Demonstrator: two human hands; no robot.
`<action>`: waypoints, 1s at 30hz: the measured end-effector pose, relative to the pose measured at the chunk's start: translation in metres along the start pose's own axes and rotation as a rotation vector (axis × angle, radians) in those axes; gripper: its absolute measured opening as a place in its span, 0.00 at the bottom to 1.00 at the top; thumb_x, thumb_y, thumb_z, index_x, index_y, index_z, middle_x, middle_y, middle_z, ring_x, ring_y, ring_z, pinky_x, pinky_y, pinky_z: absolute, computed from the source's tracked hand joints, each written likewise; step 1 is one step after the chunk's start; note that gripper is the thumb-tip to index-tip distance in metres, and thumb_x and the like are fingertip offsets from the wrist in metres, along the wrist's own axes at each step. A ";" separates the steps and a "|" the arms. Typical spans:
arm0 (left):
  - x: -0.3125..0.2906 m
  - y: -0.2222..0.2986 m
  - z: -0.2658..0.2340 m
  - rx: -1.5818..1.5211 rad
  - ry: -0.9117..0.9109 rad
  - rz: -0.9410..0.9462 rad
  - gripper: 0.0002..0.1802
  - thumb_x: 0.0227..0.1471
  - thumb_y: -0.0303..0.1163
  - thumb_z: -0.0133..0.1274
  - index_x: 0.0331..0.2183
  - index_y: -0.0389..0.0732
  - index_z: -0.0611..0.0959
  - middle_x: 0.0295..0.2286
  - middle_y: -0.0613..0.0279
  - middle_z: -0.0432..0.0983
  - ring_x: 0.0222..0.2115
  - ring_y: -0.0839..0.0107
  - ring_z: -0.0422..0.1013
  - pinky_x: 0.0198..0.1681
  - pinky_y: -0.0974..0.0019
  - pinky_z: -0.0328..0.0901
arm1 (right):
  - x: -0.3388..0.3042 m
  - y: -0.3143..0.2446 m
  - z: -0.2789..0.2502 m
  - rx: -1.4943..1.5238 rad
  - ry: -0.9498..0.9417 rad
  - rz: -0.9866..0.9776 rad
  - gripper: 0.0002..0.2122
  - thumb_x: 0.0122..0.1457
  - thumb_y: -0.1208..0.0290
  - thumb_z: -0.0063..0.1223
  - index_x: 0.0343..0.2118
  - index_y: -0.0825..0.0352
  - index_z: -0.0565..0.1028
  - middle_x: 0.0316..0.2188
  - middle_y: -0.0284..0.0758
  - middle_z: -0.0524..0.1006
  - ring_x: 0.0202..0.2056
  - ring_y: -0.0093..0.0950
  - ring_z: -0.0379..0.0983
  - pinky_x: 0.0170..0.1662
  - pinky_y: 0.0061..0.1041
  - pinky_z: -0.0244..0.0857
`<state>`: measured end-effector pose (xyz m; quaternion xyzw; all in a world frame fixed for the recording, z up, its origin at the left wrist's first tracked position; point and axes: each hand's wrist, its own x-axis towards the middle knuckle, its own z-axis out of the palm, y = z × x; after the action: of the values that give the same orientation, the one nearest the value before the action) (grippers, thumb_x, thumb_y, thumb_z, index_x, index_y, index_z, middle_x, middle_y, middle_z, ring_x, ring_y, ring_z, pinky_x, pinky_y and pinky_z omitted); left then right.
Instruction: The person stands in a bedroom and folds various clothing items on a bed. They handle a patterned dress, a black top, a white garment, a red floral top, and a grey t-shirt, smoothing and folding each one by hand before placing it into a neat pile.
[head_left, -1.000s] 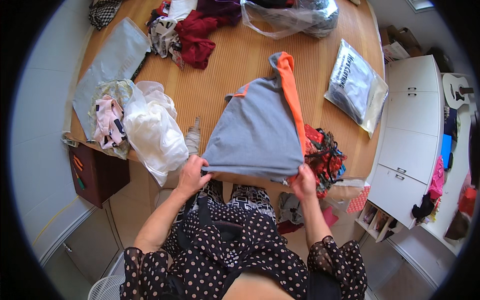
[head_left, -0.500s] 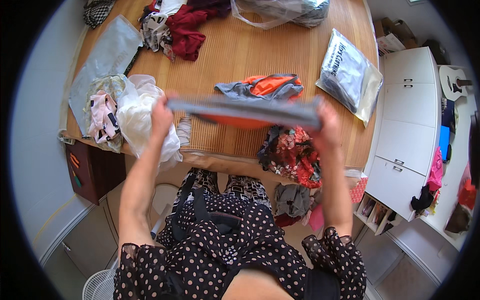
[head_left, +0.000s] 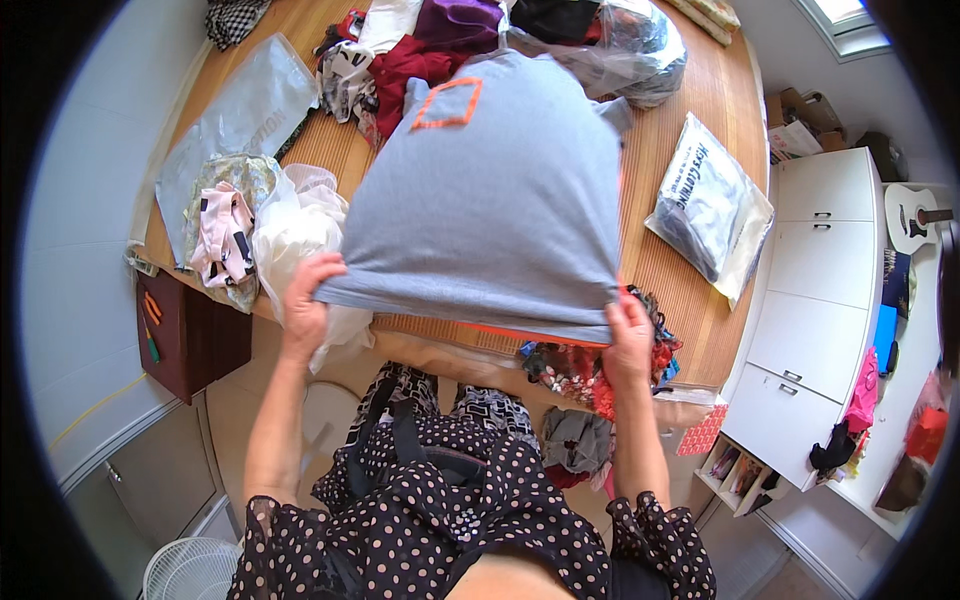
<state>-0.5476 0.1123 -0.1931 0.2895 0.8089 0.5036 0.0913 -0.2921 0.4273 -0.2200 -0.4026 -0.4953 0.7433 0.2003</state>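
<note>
A grey T-shirt [head_left: 490, 200] with an orange square outline is spread out and billowing over the mat-covered bed [head_left: 690, 70], an orange edge showing beneath it. My left hand [head_left: 308, 303] grips the near left corner of its hem, fingers closed. The near right corner is pinched in my right hand [head_left: 629, 335], so the hem is stretched taut between both. Just under my left hand lies a crumpled white translucent cloth or bag [head_left: 295, 235]. Close to my right hand is a bunched red floral garment [head_left: 585, 370], partly hidden.
A folded pink garment [head_left: 225, 235] and a large plastic bag [head_left: 240, 100] lie at left. Dark red [head_left: 415, 62] and purple [head_left: 458, 25] clothes sit at the far side. A packaged garment [head_left: 708, 200] lies right, near white drawers [head_left: 815, 260]. A white fan [head_left: 190, 570] stands low left.
The T-shirt has gone from a blurred, stretched strip to a spread sheet over the bed. Both hands are lower and nearer to me, still holding its hem.
</note>
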 end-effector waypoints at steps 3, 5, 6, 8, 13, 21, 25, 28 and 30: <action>-0.055 -0.083 0.031 0.108 -0.011 -0.170 0.27 0.29 0.12 0.34 0.31 0.40 0.79 0.37 0.53 0.70 0.41 0.66 0.65 0.47 0.68 0.57 | 0.007 0.087 -0.017 -0.036 0.072 0.251 0.06 0.51 0.77 0.49 0.33 0.68 0.70 0.28 0.30 0.73 0.27 0.19 0.69 0.31 0.21 0.68; -0.079 -0.114 0.041 0.200 -0.101 -0.254 0.27 0.30 0.12 0.33 0.33 0.39 0.78 0.38 0.55 0.70 0.40 0.67 0.66 0.47 0.69 0.58 | 0.009 0.124 -0.030 -0.051 0.126 0.348 0.08 0.49 0.78 0.50 0.34 0.71 0.71 0.29 0.32 0.73 0.28 0.18 0.68 0.34 0.18 0.63; -0.087 -0.121 0.046 0.239 -0.143 -0.301 0.27 0.31 0.12 0.32 0.34 0.38 0.78 0.38 0.56 0.69 0.40 0.68 0.66 0.46 0.70 0.59 | 0.007 0.130 -0.030 -0.046 0.150 0.403 0.08 0.49 0.79 0.50 0.33 0.72 0.72 0.28 0.32 0.74 0.28 0.19 0.68 0.34 0.18 0.63; -0.102 -0.130 0.054 -0.048 -0.098 -0.611 0.25 0.32 0.15 0.34 0.33 0.39 0.79 0.37 0.54 0.71 0.38 0.67 0.67 0.44 0.70 0.60 | 0.006 0.151 -0.036 -0.153 0.158 0.397 0.09 0.48 0.79 0.50 0.34 0.73 0.72 0.28 0.32 0.74 0.28 0.19 0.68 0.33 0.18 0.63; -0.128 -0.142 0.050 -0.065 -0.112 -0.785 0.22 0.32 0.16 0.36 0.31 0.39 0.79 0.31 0.58 0.74 0.33 0.69 0.69 0.39 0.70 0.62 | -0.009 0.153 -0.038 -0.454 0.148 0.385 0.09 0.48 0.77 0.51 0.33 0.73 0.72 0.28 0.32 0.74 0.28 0.18 0.68 0.33 0.17 0.62; -0.145 -0.119 0.035 0.240 -0.165 -0.498 0.14 0.34 0.19 0.41 0.25 0.39 0.80 0.29 0.56 0.73 0.33 0.65 0.69 0.38 0.71 0.62 | -0.041 0.149 -0.045 -0.435 0.090 0.493 0.08 0.49 0.75 0.52 0.31 0.71 0.72 0.27 0.31 0.73 0.27 0.18 0.68 0.33 0.17 0.63; -0.156 -0.120 0.038 0.267 -0.202 -0.464 0.13 0.34 0.21 0.42 0.25 0.39 0.79 0.28 0.56 0.72 0.32 0.62 0.68 0.37 0.69 0.62 | -0.048 0.163 -0.054 -0.495 0.053 0.552 0.07 0.47 0.76 0.51 0.30 0.71 0.72 0.26 0.31 0.73 0.26 0.19 0.68 0.31 0.19 0.62; -0.154 -0.117 0.044 0.035 -0.141 -0.710 0.09 0.42 0.27 0.44 0.26 0.37 0.79 0.27 0.63 0.72 0.30 0.72 0.68 0.33 0.72 0.62 | -0.050 0.166 -0.058 -0.550 0.031 0.547 0.06 0.49 0.75 0.49 0.30 0.70 0.72 0.25 0.29 0.73 0.25 0.18 0.67 0.29 0.18 0.61; -0.157 -0.121 0.042 -0.218 -0.053 -0.868 0.12 0.49 0.34 0.45 0.27 0.36 0.79 0.26 0.68 0.72 0.30 0.79 0.67 0.31 0.76 0.63 | -0.048 0.172 -0.057 -0.607 -0.014 0.536 0.05 0.50 0.74 0.48 0.29 0.69 0.72 0.24 0.28 0.72 0.24 0.17 0.66 0.28 0.18 0.60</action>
<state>-0.4470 0.0169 -0.3405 -0.0751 0.7949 0.4936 0.3449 -0.2006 0.3529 -0.3661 -0.5534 -0.5712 0.5917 -0.1318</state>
